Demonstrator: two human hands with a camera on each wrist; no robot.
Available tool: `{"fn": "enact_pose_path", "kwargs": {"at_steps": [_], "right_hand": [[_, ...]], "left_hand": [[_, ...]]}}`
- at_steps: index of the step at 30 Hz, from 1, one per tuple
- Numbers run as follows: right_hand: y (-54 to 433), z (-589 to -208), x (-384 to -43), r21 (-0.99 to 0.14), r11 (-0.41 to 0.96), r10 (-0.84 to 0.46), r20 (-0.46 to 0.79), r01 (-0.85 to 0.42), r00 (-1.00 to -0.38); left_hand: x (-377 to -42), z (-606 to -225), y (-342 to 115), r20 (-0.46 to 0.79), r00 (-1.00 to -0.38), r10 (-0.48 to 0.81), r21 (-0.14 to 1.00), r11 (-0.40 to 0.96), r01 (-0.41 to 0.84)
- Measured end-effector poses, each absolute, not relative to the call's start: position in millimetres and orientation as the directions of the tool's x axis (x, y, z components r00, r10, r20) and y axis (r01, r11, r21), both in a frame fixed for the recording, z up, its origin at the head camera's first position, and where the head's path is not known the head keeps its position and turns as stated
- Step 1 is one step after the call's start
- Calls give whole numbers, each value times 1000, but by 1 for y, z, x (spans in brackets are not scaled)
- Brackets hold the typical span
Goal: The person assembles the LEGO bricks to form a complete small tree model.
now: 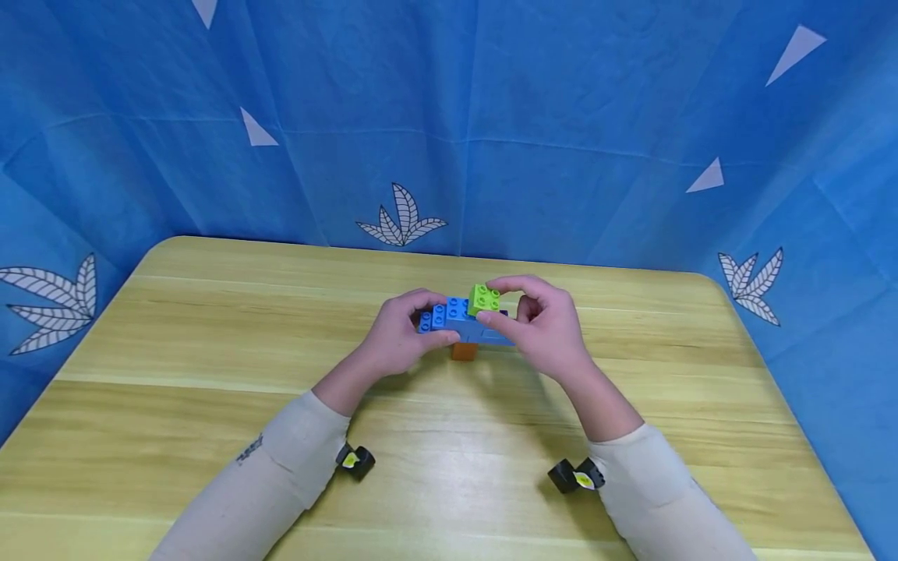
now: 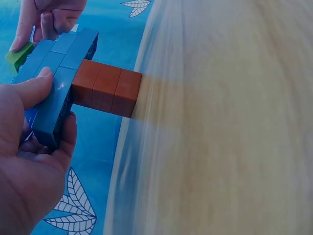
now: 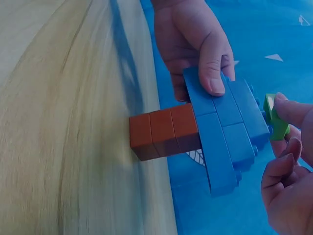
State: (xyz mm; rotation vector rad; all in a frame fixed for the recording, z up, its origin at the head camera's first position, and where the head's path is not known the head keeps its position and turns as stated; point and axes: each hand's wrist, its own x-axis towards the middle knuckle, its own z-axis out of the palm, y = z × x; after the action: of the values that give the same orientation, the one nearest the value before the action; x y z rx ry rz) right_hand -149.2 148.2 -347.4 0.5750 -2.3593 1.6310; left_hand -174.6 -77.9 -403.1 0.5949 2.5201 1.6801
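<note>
A toy-brick build stands on the table: a stem of stacked reddish-brown bricks [image 3: 165,131] carries stepped layers of blue bricks [image 3: 226,131], wider at the bottom than at the top. With thumb and fingers, my left hand [image 1: 401,336] grips the left end of the blue layers. My right hand [image 1: 554,331] pinches a light green brick [image 1: 484,299] between thumb and index finger, over the top of the blue part. In the right wrist view the green brick sits tilted against the upper studs. Its other right-hand fingers are curled in.
The wooden table [image 1: 435,483] reaches out on all sides of the build. Behind it hangs a blue cloth [image 1: 561,202] with white triangles and leaf prints. Small black wrist cameras [image 1: 361,463] stick out from both light sleeves [image 1: 270,475].
</note>
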Motion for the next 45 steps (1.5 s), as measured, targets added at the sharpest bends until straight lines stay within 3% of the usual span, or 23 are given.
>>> {"fn": "enact_pose_path", "kwargs": {"at_steps": [7,17,24,29,37,45], "right_hand": [[145,-363,-156,-826,347,-212,392,-444,-895],[141,-373,-162,-702,374,-282,536,-606,-796],[139,-381,-162,-676,375,-257,581,-634,-772],[139,-384,-158,-685,395,-234,570,-613,-788],[159,-393,-148,-742,443,-191,470,-503,-862],[178,-411,-137,-737,538,-124,411,-409,-903]], "left_hand": [[-174,-404,-77,167,-923,346,898,332,287],[-174,-402,-77,182,-924,336,907,305,290],[-175,-404,-77,190,-923,334,909,295,294],[-175,-405,-77,177,-926,332,915,292,279],[-174,-406,-79,143,-935,324,911,326,252],[-168,-408,-89,213,-933,289,879,361,312]]}}
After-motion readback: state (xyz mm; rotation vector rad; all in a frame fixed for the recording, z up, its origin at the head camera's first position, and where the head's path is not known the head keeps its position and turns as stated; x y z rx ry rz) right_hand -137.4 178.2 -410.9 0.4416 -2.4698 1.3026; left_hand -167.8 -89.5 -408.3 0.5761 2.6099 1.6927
